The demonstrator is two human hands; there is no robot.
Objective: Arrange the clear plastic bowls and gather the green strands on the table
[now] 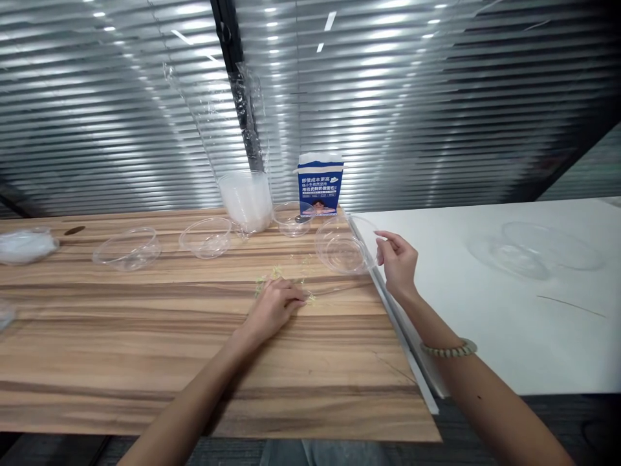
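Note:
My left hand [276, 304] rests on the wood-grain table, its fingers pressed together beside small yellow-green bits [274, 275] scattered there. What its fingertips pinch, if anything, is too small to name. My right hand [398, 262] is raised at the table's right edge, thumb and finger closed at the right side of a clear plastic bowl [342, 249]. Whether those fingertips grip the rim is unclear. Behind the bits stands another clear bowl [294, 220], and two more clear bowls [206, 239] [129, 251] stand to the left.
A stack of clear containers [247, 200] in a plastic bag and a blue printed carton [319, 188] stand at the back. Clear lids [553, 246] and a thin brown strand [571, 305] lie on the white table. Wrapped plastic [28, 246] lies far left.

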